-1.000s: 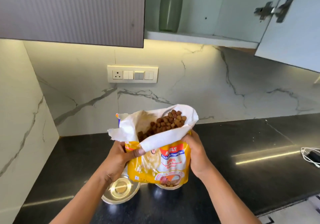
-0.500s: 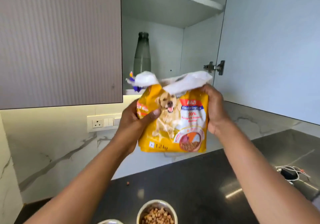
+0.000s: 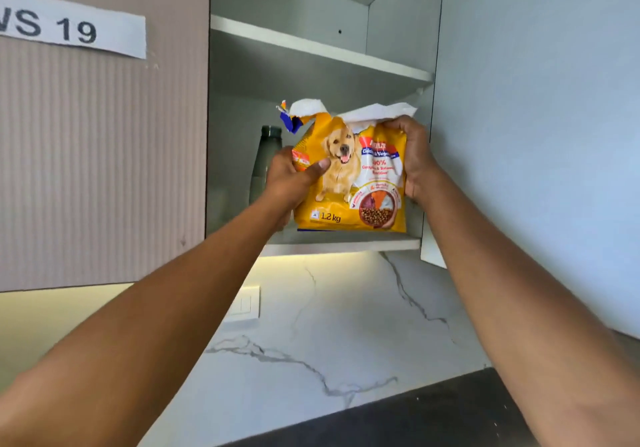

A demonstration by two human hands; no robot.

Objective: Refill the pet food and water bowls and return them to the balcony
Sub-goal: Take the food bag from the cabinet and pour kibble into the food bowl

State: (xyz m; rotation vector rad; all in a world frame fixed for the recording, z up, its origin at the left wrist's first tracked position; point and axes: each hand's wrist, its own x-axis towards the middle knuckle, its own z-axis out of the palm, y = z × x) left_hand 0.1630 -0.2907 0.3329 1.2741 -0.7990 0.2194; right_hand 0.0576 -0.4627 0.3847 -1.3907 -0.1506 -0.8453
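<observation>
Left hand point(image 3: 289, 183) and right hand point(image 3: 417, 159) gripped yellow plastic dog-food bag point(image 3: 346, 204) by its sides; soft, torn-open, judged safest held upright

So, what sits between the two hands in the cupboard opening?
The yellow dog food bag; the left hand and right hand grip its sides, in the head view.

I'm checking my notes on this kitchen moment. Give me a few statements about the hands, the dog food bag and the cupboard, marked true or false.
1. The left hand and the right hand both grip the dog food bag. True.
2. The bag's top is sealed flat. False: it is torn open, white lining showing.
3. A dark bottle stands in the cupboard, left of the bag. True.
4. The cupboard door is closed. False: it hangs open on the right.
</observation>
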